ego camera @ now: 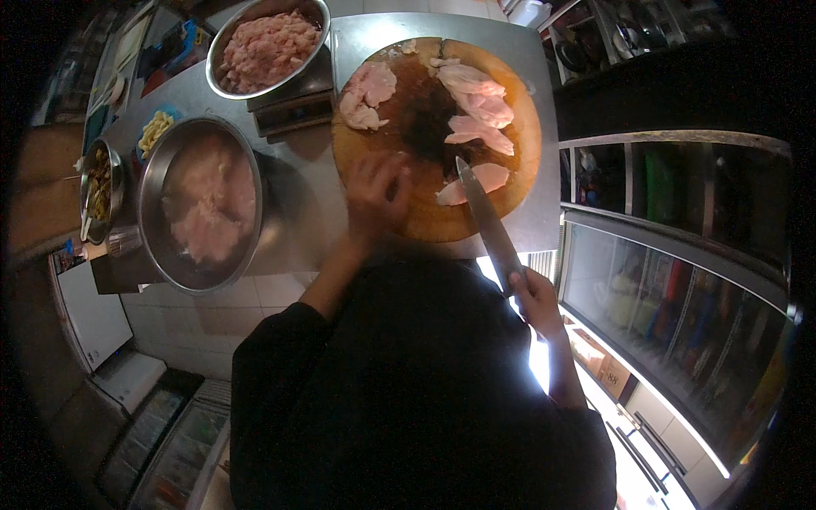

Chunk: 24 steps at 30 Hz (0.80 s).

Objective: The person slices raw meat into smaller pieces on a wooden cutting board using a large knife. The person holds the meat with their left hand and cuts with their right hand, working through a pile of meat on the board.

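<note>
My right hand (pixel 535 299) grips a large kitchen knife (pixel 488 220) by its handle, with the blade angled up over the lower right of a round wooden chopping block (pixel 408 223). Beside and partly under the blade lies a strip of raw chicken (pixel 491 177). Above it are more pale raw chicken pieces (pixel 475 92), and another piece (pixel 376 86) rests at the block's upper left. My left hand (pixel 380 188), blurred, is over the block's lower left edge with its fingers bent; whether it holds anything cannot be made out.
A large steel bowl of raw meat (pixel 207 210) stands at the left. Behind it, a steel bowl of small meat pieces (pixel 271 51) sits on a dark-sided stand (pixel 293 113). Peeled garlic cloves (pixel 155 132) and a smaller metal bowl (pixel 102 191) are farther left. A glass-fronted cabinet (pixel 663 287) stands right.
</note>
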Tool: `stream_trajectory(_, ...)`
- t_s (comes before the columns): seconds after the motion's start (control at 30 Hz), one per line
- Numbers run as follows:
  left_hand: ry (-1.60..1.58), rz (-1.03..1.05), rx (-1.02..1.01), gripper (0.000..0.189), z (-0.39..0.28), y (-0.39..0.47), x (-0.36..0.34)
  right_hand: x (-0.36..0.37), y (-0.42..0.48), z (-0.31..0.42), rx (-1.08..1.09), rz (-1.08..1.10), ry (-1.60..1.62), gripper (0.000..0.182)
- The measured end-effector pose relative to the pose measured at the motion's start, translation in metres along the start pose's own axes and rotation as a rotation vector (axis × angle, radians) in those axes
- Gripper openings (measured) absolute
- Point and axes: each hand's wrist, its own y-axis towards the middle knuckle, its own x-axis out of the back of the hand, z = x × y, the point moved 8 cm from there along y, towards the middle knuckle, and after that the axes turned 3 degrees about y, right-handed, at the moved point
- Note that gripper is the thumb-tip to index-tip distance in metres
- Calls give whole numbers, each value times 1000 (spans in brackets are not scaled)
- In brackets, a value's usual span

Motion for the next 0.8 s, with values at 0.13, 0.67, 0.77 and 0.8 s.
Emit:
stream_trajectory(0.13,-260,258,-120,20,-34,-16,-41,-10,23,-12,127,-49,-20,39)
stream_trajectory(0.67,-280,273,-235,15,-39,-28,-56,-38,76,32,169,-117,-121,40)
stream_trajectory(0.77,-268,268,-203,21,-34,-33,-63,-33,52,16,232,-127,-117,41)
stream_trajectory(0.8,-274,270,-204,21,-34,-33,-63,-32,50,15,253,-122,-112,41)
